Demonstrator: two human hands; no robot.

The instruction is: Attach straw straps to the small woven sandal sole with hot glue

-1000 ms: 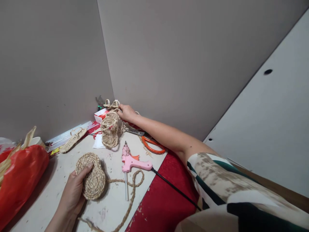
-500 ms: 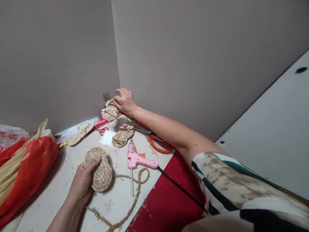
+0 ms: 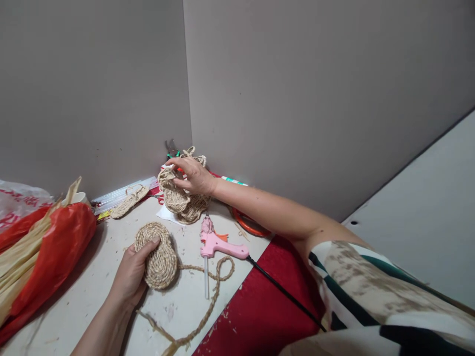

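Note:
My left hand grips a coiled straw sole, thumb on top, over the tabletop. From the sole's right side a braided straw cord loops over the table. Farther off, my right hand is closed on a small woven straw slipper, thumb and fingers at its upper edge. Behind and below it, a second straw slipper lies partly hidden on the table. More straw weaving shows behind the right hand. A pink glue gun with a clear stick lies between the hands.
At the left is a red plastic bag of dried husks. Glue sticks and a flat straw sole lie by the wall. Orange-handled scissors sit under my right forearm. A black cable crosses the red cloth.
My right hand has taken hold of the straw slipper from the back corner and brought it nearer, above the other slipper. My left hand still holds the coiled sole. The view has shifted slightly.

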